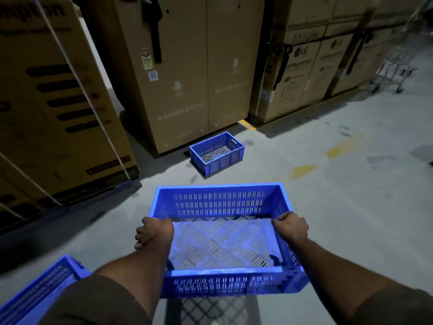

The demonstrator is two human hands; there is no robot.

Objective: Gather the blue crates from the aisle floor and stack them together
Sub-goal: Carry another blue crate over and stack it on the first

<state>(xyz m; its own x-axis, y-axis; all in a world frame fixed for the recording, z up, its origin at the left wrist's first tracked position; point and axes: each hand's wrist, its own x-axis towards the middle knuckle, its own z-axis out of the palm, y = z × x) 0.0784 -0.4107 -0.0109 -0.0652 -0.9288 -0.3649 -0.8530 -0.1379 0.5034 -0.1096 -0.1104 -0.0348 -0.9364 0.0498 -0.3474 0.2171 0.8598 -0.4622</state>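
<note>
I hold a blue slotted crate (220, 202) in the air in front of me, empty, with its open top facing up. My left hand (153, 232) grips its left rim and my right hand (291, 225) grips its right rim. A second blue crate (216, 153) sits on the grey floor farther ahead, close to the base of a tall cardboard box. Part of a third blue crate (39, 294) shows at the lower left, beside my left arm.
Tall cardboard appliance boxes (187, 73) line the left and far side of the aisle, some strapped on pallets (58, 113). Stacked boxes (302, 73) stand at the right rear with a metal trolley (393, 69) beyond. Yellow floor marks (344, 144) run across the concrete.
</note>
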